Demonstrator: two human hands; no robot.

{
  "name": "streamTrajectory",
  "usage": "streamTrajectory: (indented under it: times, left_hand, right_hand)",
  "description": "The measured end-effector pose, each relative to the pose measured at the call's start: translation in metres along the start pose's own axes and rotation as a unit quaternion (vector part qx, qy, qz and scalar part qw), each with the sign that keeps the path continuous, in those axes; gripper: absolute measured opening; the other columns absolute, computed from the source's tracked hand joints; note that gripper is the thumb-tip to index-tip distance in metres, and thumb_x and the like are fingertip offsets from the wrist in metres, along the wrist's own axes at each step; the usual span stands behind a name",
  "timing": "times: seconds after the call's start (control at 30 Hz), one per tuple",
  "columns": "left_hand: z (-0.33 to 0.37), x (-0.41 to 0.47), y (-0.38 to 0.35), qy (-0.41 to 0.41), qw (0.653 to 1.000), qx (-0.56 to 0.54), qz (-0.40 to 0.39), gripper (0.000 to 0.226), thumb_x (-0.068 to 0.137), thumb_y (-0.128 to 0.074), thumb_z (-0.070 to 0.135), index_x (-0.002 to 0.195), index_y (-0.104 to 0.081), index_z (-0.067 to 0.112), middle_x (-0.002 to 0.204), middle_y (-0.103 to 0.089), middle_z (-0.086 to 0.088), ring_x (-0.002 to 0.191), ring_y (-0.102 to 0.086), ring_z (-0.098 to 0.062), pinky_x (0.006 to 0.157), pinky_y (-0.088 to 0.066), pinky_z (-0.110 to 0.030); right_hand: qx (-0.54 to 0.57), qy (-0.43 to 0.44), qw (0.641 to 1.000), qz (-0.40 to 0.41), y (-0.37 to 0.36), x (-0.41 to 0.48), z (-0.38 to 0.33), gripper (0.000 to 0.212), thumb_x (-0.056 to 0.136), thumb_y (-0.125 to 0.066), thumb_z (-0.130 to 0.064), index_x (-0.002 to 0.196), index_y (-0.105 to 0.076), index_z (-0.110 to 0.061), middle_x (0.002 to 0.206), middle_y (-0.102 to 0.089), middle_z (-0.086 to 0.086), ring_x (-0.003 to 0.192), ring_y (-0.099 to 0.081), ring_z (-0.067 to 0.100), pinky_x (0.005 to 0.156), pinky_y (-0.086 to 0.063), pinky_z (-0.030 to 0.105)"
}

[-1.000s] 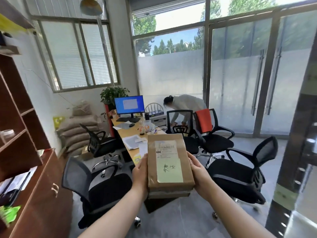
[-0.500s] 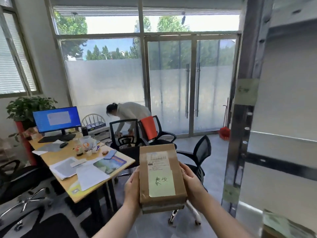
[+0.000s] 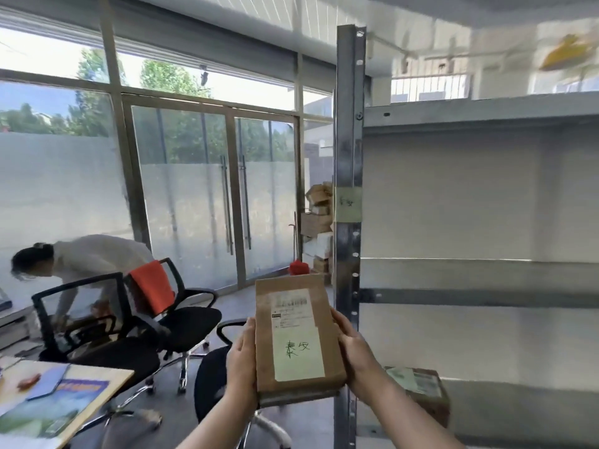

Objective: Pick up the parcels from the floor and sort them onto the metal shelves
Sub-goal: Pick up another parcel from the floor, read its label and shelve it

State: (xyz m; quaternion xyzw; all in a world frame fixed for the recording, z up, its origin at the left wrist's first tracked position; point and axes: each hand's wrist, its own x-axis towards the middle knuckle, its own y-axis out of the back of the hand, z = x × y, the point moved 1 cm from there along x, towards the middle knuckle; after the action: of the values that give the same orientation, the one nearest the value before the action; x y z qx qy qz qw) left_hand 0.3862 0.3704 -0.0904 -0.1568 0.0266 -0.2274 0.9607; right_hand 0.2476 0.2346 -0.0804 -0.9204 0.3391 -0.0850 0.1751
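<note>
You hold a brown parcel (image 3: pixel 296 335) between both hands, up in the air just left of the metal shelves' (image 3: pixel 479 108) front upright post (image 3: pixel 347 176). Your left hand (image 3: pixel 241 361) presses flat against the parcel's left long side and your right hand (image 3: pixel 353 345) clasps its right long side, so it is gripped from both flanks with its labelled face turned up toward you. A pale green note (image 3: pixel 298 353) with handwritten characters covers the lower half of that face, below a white shipping label (image 3: pixel 291 306). A similar green note (image 3: pixel 349 204) is stuck to the post higher up, level with the middle shelf. On the lowest visible shelf, near its front left corner, a second parcel (image 3: pixel 421 390) lies just behind your right wrist. To the left stand black office chairs (image 3: pixel 181 315), one with an orange cloth (image 3: pixel 152 291) over its back, and the corner of a desk (image 3: pixel 116 379) strewn with papers. Beyond the chairs another person (image 3: pixel 87 264) bends over.
</note>
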Motion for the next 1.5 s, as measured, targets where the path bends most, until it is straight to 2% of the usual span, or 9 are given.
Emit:
streamTrajectory:
  times: [0.1, 0.17, 0.33, 0.5, 0.67, 0.9, 1.1, 1.27, 1.5]
  left_hand:
    - [0.001, -0.008, -0.019, -0.002, 0.999, 0.002, -0.048, 0.032, 0.099, -0.054, 0.040, 0.116, -0.067, 0.016, 0.111, -0.072, -0.002, 0.086, -0.070, -0.011, 0.062, -0.052, -0.024]
    - [0.001, -0.010, -0.030, 0.009, 0.997, -0.010, -0.079, 0.037, 0.096, -0.056, 0.047, 0.117, -0.068, 0.019, 0.111, -0.073, -0.004, 0.092, -0.073, -0.017, 0.065, -0.056, -0.029]
    - [0.017, -0.009, -0.061, 0.018, 0.989, -0.012, -0.147, 0.056, 0.080, -0.064, 0.071, 0.122, -0.069, 0.035, 0.128, -0.067, -0.007, 0.109, -0.070, -0.029, 0.089, -0.059, -0.052]
    - [0.038, -0.007, -0.091, 0.004, 0.980, -0.046, -0.191, 0.044, 0.094, -0.060, 0.050, 0.128, -0.065, 0.024, 0.118, -0.073, -0.011, 0.104, -0.072, -0.033, 0.086, -0.060, -0.048]
    - [0.042, -0.004, -0.106, -0.011, 0.979, -0.042, -0.199, 0.037, 0.099, -0.053, 0.045, 0.133, -0.058, 0.031, 0.127, -0.065, -0.006, 0.107, -0.069, -0.028, 0.079, -0.059, -0.042]
    - [0.031, 0.007, -0.103, -0.030, 0.976, -0.040, -0.210, 0.026, 0.097, -0.056, 0.048, 0.121, -0.066, 0.045, 0.134, -0.063, -0.004, 0.115, -0.067, -0.030, 0.094, -0.056, -0.055]
    - [0.027, 0.005, -0.107, -0.027, 0.975, -0.042, -0.215, 0.032, 0.097, -0.056, 0.048, 0.127, -0.064, 0.042, 0.133, -0.064, -0.004, 0.114, -0.067, -0.029, 0.094, -0.056, -0.054]
    - [0.016, 0.009, -0.116, -0.032, 0.968, -0.037, -0.247, 0.049, 0.078, -0.063, 0.067, 0.123, -0.065, 0.048, 0.140, -0.059, -0.004, 0.120, -0.063, -0.033, 0.095, -0.054, -0.058]
    - [0.015, 0.000, -0.141, -0.021, 0.959, -0.049, -0.279, 0.052, 0.074, -0.064, 0.070, 0.122, -0.065, 0.050, 0.139, -0.058, -0.005, 0.120, -0.063, -0.033, 0.095, -0.055, -0.057]
  right_hand:
    - [-0.006, 0.020, 0.999, 0.033, 0.009, -0.017, -0.019, 0.031, 0.104, -0.044, -0.016, 0.129, -0.058, -0.027, 0.112, -0.073, 0.018, 0.102, -0.070, 0.040, 0.075, -0.062, 0.046]
    - [-0.012, 0.044, 0.998, 0.048, 0.013, -0.026, -0.032, 0.031, 0.104, -0.044, -0.014, 0.128, -0.059, -0.027, 0.112, -0.074, 0.017, 0.102, -0.070, 0.039, 0.078, -0.061, 0.047]
    - [-0.032, 0.093, 0.991, 0.086, 0.024, -0.037, -0.064, 0.032, 0.103, -0.048, -0.013, 0.126, -0.064, -0.028, 0.115, -0.073, 0.014, 0.105, -0.070, 0.038, 0.091, -0.056, 0.056]
    - [-0.020, 0.124, 0.986, 0.112, 0.034, -0.039, -0.088, 0.034, 0.102, -0.049, -0.012, 0.123, -0.064, -0.034, 0.116, -0.073, 0.007, 0.104, -0.071, 0.032, 0.089, -0.057, 0.053]
    - [-0.021, 0.146, 0.983, 0.107, 0.039, -0.038, -0.101, 0.035, 0.101, -0.049, -0.008, 0.127, -0.060, -0.029, 0.117, -0.073, -0.001, 0.102, -0.072, 0.024, 0.084, -0.059, 0.045]
    - [-0.025, 0.146, 0.983, 0.111, 0.040, -0.033, -0.097, 0.043, 0.100, -0.043, 0.004, 0.125, -0.060, -0.028, 0.123, -0.070, 0.000, 0.109, -0.069, 0.024, 0.097, -0.053, 0.052]
    - [-0.019, 0.151, 0.980, 0.131, 0.043, -0.039, -0.097, 0.044, 0.100, -0.041, 0.006, 0.124, -0.060, -0.026, 0.123, -0.070, 0.000, 0.108, -0.069, 0.023, 0.090, -0.056, 0.045]
    - [-0.017, 0.160, 0.978, 0.134, 0.052, -0.049, -0.102, 0.044, 0.100, -0.043, 0.005, 0.127, -0.059, -0.025, 0.127, -0.068, 0.003, 0.114, -0.066, 0.025, 0.087, -0.056, 0.040]
    - [-0.025, 0.173, 0.972, 0.159, 0.072, -0.059, -0.117, 0.049, 0.095, -0.040, 0.014, 0.127, -0.048, -0.021, 0.132, -0.064, 0.001, 0.109, -0.065, 0.022, 0.064, -0.054, 0.025]
